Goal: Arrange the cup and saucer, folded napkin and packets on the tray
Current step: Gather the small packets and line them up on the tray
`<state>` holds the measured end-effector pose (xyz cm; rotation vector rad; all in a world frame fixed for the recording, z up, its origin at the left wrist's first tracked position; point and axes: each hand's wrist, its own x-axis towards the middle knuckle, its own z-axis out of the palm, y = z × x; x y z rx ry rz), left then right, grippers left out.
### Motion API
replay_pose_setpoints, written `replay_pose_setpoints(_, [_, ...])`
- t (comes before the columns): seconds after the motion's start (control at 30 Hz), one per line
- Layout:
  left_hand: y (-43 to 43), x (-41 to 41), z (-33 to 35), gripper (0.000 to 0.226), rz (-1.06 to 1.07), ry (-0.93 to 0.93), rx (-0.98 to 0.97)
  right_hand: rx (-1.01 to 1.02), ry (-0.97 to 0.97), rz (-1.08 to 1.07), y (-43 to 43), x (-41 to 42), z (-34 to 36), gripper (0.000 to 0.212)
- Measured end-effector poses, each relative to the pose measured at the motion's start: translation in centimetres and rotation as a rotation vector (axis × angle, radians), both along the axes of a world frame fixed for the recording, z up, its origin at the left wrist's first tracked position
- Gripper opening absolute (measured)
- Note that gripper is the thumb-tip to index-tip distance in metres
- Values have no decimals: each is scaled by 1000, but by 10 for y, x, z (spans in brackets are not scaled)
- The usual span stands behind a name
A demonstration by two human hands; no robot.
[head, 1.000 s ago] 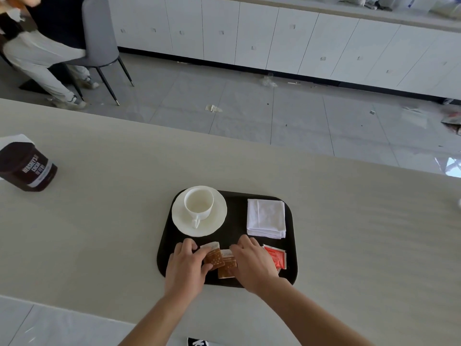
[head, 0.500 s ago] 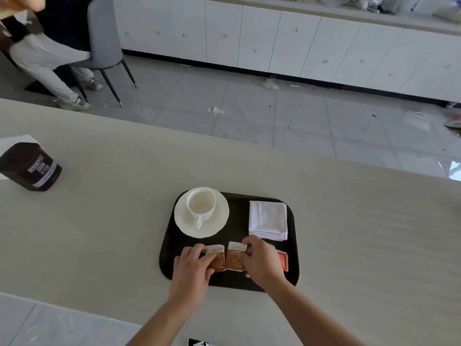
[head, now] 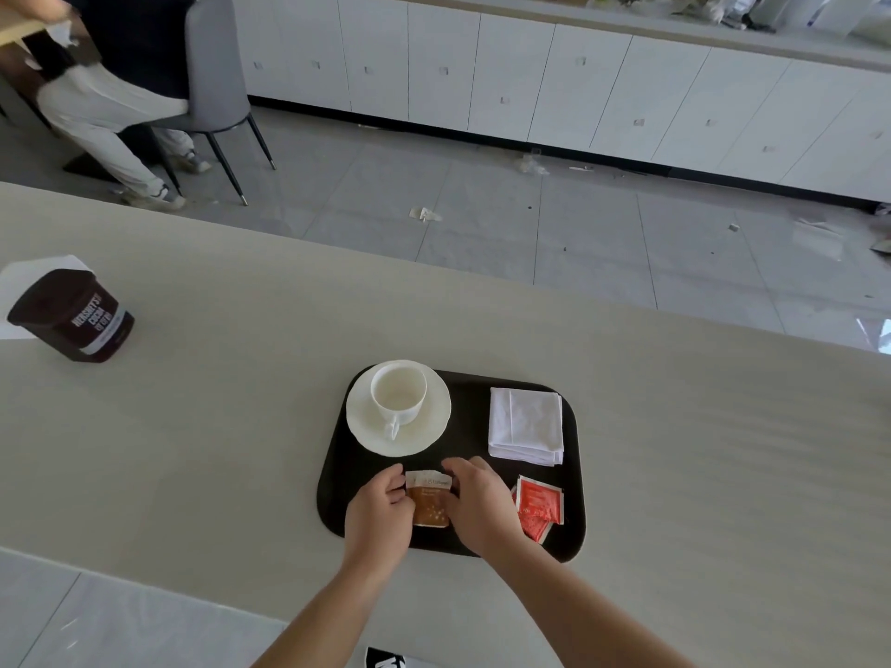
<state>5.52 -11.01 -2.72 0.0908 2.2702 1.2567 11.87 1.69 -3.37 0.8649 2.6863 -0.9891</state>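
A black tray (head: 477,426) lies on the pale table. At its far left an empty white cup (head: 398,393) stands on a white saucer (head: 429,429), handle toward me. A folded white napkin (head: 526,424) lies at the far right. Red packets (head: 537,506) lie at the near right. The brown packets (head: 429,499) sit stacked at the near middle, squeezed between my left hand (head: 381,515) on their left edge and my right hand (head: 482,508) on their right edge. Fingertips of both hands touch the stack; how many brown packets it holds is hidden.
A dark brown cocoa tub (head: 72,315) stands on a white paper at the table's far left. A black-and-white item (head: 385,660) peeks in at the bottom edge. Beyond the table, a person sits on a grey chair (head: 212,89); white cabinets (head: 530,89) line the wall.
The two brown packets lay side by side; my hands have pushed them together into one stack. My right hand moved left, uncovering the red packets.
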Motion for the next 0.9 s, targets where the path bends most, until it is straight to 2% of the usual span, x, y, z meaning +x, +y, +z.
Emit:
replay_pose_setpoints(0.1, [4, 5, 2, 46, 26, -39, 24, 7, -37, 60, -1, -6, -2, 50])
replay_pose_setpoints(0.2, [6, 4, 3, 47, 52, -86, 38, 20, -64, 93, 0, -8, -3, 44])
replay_pose_setpoints(0.53, [22, 17, 5, 47, 12, -159, 65, 37, -63, 41, 18, 6, 3, 23])
replay_pose_setpoints(0.7, [31, 26, 4, 49, 16, -183, 73, 40, -50, -28, 19, 15, 4, 33])
replay_pose_setpoints(0.9, [27, 28, -2, 50, 17, -211, 8, 79, -35, -75, 12, 29, -1, 26])
